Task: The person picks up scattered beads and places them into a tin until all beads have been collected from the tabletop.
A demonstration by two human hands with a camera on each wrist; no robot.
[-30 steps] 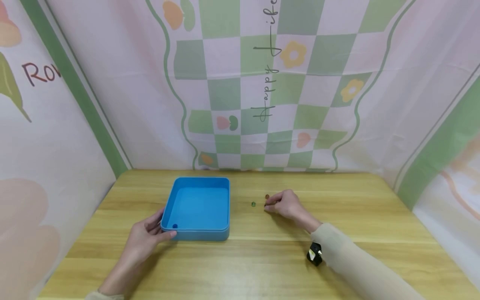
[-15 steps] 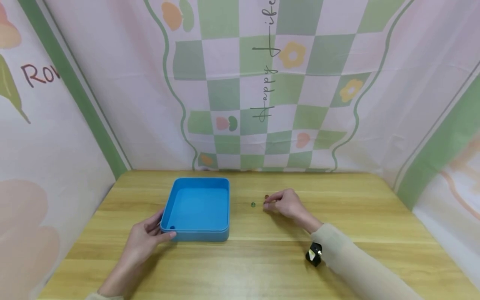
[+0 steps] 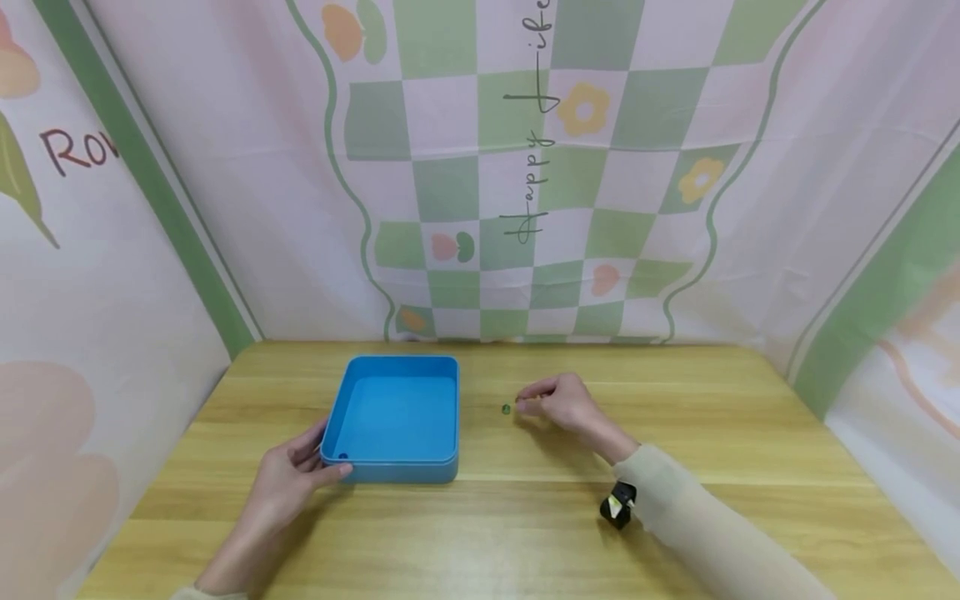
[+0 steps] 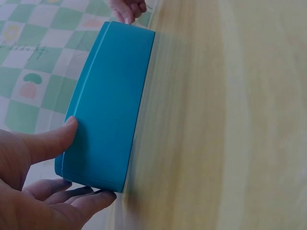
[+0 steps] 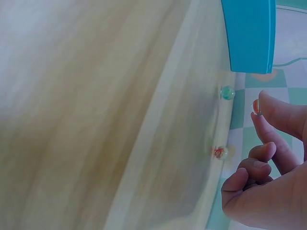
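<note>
My left hand [image 3: 281, 483] grips the near-left corner of a square blue box [image 3: 390, 471], which has no lid on. In the left wrist view the thumb lies on the box's near wall and the fingers lie against its side. A dark blue marble [image 3: 343, 456] sits inside at that same corner. To the right of the box, my right hand [image 3: 566, 404] pinches an orange-red marble [image 5: 255, 106] between thumb and index finger. A green marble [image 3: 506, 409] lies on the table just left of those fingertips. One clear marble with red [image 5: 220, 153] lies nearby, hidden by the hand in the head view.
The wooden table [image 3: 480, 542] ends at a patterned curtain [image 3: 517, 208] at the back, with more fabric on both sides. A small black device [image 3: 618, 505] hangs at the right wrist.
My right hand has lifted a marble and shifted slightly left towards the green one. The blue marble rolled a little towards the box's near-left corner. My left hand stays in place.
</note>
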